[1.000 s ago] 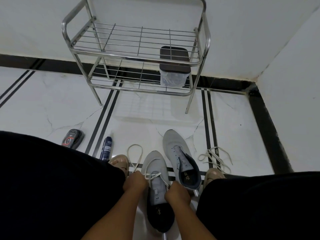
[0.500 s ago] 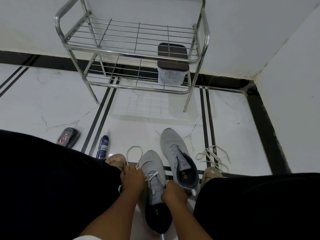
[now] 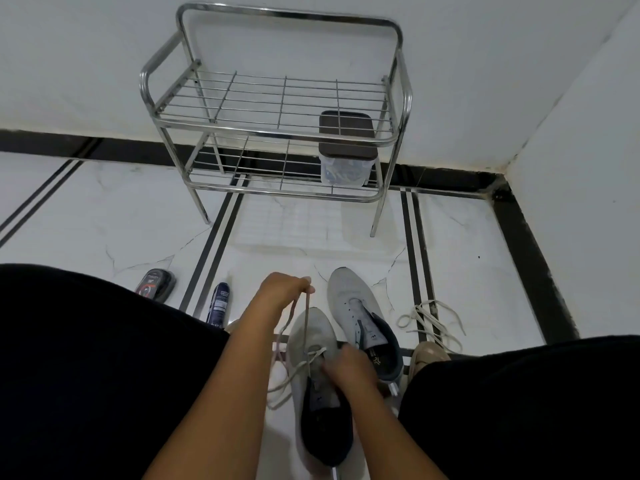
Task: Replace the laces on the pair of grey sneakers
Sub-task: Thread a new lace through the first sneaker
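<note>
The left hand [image 3: 282, 292] pinches the limp lace [image 3: 306, 327] above the near grey sneaker [image 3: 313, 344]; the right hand [image 3: 349, 370] presses its tongue (soft, so best gripped by the tip).

two grey sneakers [image 3: 360, 320] on the floor, two hands [image 3: 284, 292], one lace [image 3: 304, 327] in the near shoe, one loose bundle of laces [image 3: 429, 323], one metal rack [image 3: 277, 109], one lidded tub [image 3: 346, 150], one spray can [image 3: 219, 303], one polish sponge [image 3: 155, 284].
</note>
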Demonstrator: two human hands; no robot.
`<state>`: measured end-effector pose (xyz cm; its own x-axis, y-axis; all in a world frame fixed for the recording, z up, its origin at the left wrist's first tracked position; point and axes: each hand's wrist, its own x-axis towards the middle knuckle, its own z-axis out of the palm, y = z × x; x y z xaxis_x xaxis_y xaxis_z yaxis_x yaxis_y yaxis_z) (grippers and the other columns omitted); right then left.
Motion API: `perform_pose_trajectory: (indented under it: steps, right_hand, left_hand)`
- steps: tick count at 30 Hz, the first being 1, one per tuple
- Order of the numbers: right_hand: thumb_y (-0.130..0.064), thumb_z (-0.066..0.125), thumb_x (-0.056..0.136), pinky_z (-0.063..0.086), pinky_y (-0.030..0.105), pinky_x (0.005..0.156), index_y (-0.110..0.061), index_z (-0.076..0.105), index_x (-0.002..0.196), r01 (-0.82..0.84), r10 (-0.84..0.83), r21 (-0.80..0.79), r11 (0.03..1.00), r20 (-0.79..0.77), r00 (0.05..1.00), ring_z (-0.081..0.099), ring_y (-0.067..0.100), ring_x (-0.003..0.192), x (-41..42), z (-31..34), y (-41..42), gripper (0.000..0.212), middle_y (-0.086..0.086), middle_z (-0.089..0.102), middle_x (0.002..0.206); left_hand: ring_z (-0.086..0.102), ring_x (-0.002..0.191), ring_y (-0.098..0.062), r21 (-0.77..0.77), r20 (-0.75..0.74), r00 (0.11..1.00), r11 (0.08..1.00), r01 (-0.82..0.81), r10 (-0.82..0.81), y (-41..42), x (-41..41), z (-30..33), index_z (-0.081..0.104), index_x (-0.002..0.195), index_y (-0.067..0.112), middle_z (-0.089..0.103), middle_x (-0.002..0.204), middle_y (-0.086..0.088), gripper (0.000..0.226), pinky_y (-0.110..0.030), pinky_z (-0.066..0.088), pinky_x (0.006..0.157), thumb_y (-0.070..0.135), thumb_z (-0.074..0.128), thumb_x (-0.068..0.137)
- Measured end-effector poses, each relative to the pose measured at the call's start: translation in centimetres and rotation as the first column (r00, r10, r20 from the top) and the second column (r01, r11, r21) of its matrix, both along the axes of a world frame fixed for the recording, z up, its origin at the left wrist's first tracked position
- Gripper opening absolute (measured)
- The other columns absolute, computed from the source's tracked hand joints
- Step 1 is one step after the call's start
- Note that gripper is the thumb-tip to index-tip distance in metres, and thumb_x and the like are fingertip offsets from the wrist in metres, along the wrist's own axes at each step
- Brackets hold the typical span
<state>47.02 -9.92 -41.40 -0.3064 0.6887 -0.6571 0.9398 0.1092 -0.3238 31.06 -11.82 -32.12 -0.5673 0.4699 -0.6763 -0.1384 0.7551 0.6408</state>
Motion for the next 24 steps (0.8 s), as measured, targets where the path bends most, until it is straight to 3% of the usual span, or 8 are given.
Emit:
perform_pose_trajectory:
  steps: [2, 4, 6, 7, 13, 16, 19, 24]
  right_hand:
    - [-0.030, 0.051, 0.090, 0.047, 0.031, 0.075, -0.015, 0.060, 0.098, 0.143, -0.139, -0.006, 0.990, -0.280, 0.950, 0.060, 0.025, 0.094, -1.7, 2.2, 1.0, 0.020, 0.005, 0.063, 0.098]
    - [-0.016, 0.051, 0.089, 0.047, 0.029, 0.074, -0.018, 0.063, 0.091, 0.287, -0.333, -0.173, 0.942, -0.566, 0.754, 0.058, 0.018, 0.085, -2.9, 5.4, 1.7, 0.012, -0.002, 0.062, 0.086]
    - [-0.008, 0.051, 0.089, 0.046, 0.028, 0.077, -0.018, 0.066, 0.098, 0.278, -0.467, -0.377, 0.884, -0.674, 0.572, 0.057, 0.012, 0.083, -3.5, 8.1, 2.1, 0.021, -0.005, 0.063, 0.086]
    - [-0.007, 0.052, 0.089, 0.045, 0.027, 0.079, -0.018, 0.066, 0.100, 0.238, -0.494, -0.440, 0.866, -0.683, 0.537, 0.058, 0.010, 0.085, -3.6, 9.1, 2.2, 0.021, -0.006, 0.064, 0.088]
    - [-0.024, 0.060, 0.094, 0.041, 0.017, 0.073, -0.012, 0.066, 0.103, 0.156, -0.485, -0.488, 0.859, -0.676, 0.554, 0.058, 0.000, 0.088, -2.6, 10.1, 1.9, 0.016, -0.001, 0.066, 0.098]
    - [-0.027, 0.060, 0.094, 0.046, 0.019, 0.084, -0.007, 0.067, 0.105, 0.130, -0.444, -0.464, 0.876, -0.670, 0.596, 0.061, 0.014, 0.099, -2.0, 10.2, 1.6, 0.024, 0.006, 0.069, 0.105]
    - [-0.025, 0.058, 0.095, 0.040, 0.013, 0.071, -0.013, 0.068, 0.095, 0.141, -0.401, -0.417, 0.898, -0.642, 0.653, 0.057, 0.004, 0.094, -1.7, 10.3, 1.9, 0.016, -0.006, 0.067, 0.099]
    - [-0.015, 0.059, 0.091, 0.044, 0.022, 0.068, -0.012, 0.064, 0.086, 0.092, -0.179, -0.196, 0.976, -0.498, 0.848, 0.054, 0.005, 0.074, -0.1, 11.4, 5.0, 0.008, -0.008, 0.061, 0.081]
  left_hand:
    - [0.043, 0.129, -0.026, 0.104, 0.098, 0.995, 0.994, -0.018, 0.008, -0.1, 0.0, 0.9, 0.070, 0.111, 0.008, 0.057, 0.131, -0.003, 0.027, -0.029, 0.032, 0.096, 0.018, 0.067, 0.086]
    - [0.030, 0.140, -0.024, 0.176, 0.163, 0.986, 0.982, -0.067, 0.038, -0.4, 0.4, 2.0, 0.072, 0.109, 0.009, 0.051, 0.141, -0.002, 0.024, -0.032, 0.026, 0.101, 0.017, 0.066, 0.087]
    - [0.029, 0.140, -0.025, 0.198, 0.188, 0.979, 0.973, -0.120, 0.082, -0.5, 0.9, 2.7, 0.074, 0.098, 0.013, 0.049, 0.142, -0.006, 0.016, -0.036, 0.026, 0.102, 0.021, 0.066, 0.088]
    - [0.030, 0.140, -0.025, 0.208, 0.193, 0.976, 0.967, -0.145, 0.105, -0.6, 1.1, 2.9, 0.073, 0.096, 0.014, 0.048, 0.142, -0.009, 0.014, -0.037, 0.026, 0.104, 0.023, 0.067, 0.088]
    - [0.029, 0.139, -0.020, 0.263, 0.244, 0.961, 0.944, -0.198, 0.133, -0.9, 2.0, 3.6, 0.073, 0.101, 0.012, 0.056, 0.112, 0.000, 0.021, -0.029, 0.022, 0.097, 0.026, 0.062, 0.092]
    - [0.027, 0.140, -0.021, 0.255, 0.259, 0.957, 0.946, -0.200, 0.133, -1.0, 2.5, 3.5, 0.073, 0.097, 0.014, 0.057, 0.115, -0.001, 0.016, -0.027, 0.023, 0.095, 0.024, 0.062, 0.091]
    - [0.034, 0.136, -0.022, 0.262, 0.240, 0.943, 0.920, -0.290, 0.229, -0.8, 2.5, 3.3, 0.073, 0.106, 0.010, 0.056, 0.127, -0.005, 0.021, -0.028, 0.025, 0.092, 0.022, 0.064, 0.090]
    - [0.045, 0.099, -0.016, 0.295, 0.296, 0.749, 0.689, -0.662, 0.593, -1.9, 1.4, 1.8, 0.066, 0.112, 0.001, 0.057, 0.111, -0.005, 0.030, -0.027, 0.035, 0.085, 0.017, 0.068, 0.087]
